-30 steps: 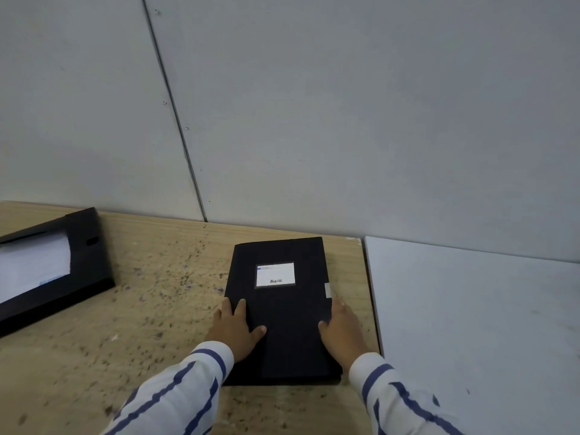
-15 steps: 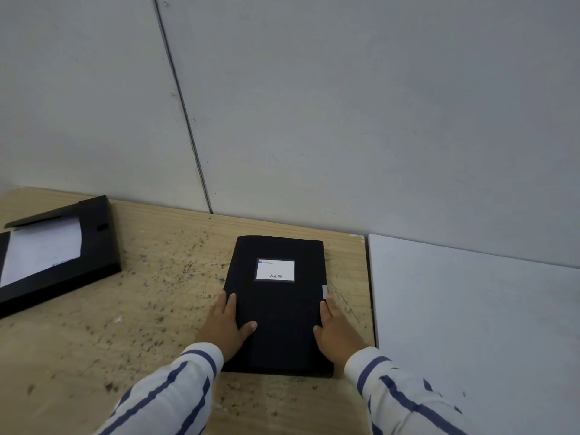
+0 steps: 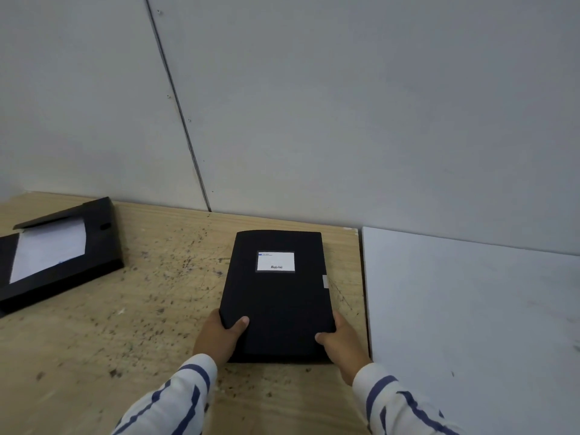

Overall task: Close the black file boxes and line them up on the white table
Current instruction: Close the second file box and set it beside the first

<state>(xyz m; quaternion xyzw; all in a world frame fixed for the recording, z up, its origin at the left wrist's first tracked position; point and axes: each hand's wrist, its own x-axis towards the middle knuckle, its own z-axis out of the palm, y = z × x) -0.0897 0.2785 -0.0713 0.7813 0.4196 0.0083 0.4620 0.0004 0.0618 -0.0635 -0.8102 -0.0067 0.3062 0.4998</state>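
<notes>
Black and shut flat, the closed file box (image 3: 277, 296) lies on the speckled wooden bench (image 3: 125, 309), its white label (image 3: 276, 261) facing up and its right edge near the seam where the white table (image 3: 470, 309) begins. What changed in the last second is your hold. A moment ago your palms lay flat on the lid, fingers spread, pressing it down. Now your left hand (image 3: 219, 335) has slid to the near left edge with the thumb over the lid and the fingers tucked under the side, and your right hand (image 3: 340, 340) has done the same on the near right edge. Both hands are clamped on the box from opposite sides.

That shift reads as the end of closing and the start of carrying. The small grey tab (image 3: 325, 281) on the right edge sits flush, so the lid looks seated, though you cannot confirm from here that it has latched. The box has not left the bench.

Your next move is likely a lift and a short carry to the right, onto the white table. Keep the thumbs pressing so the lid does not spring.

One more job waits: the open file box (image 3: 59, 255) at far left lies with white paper (image 3: 50, 249) showing inside.
</notes>
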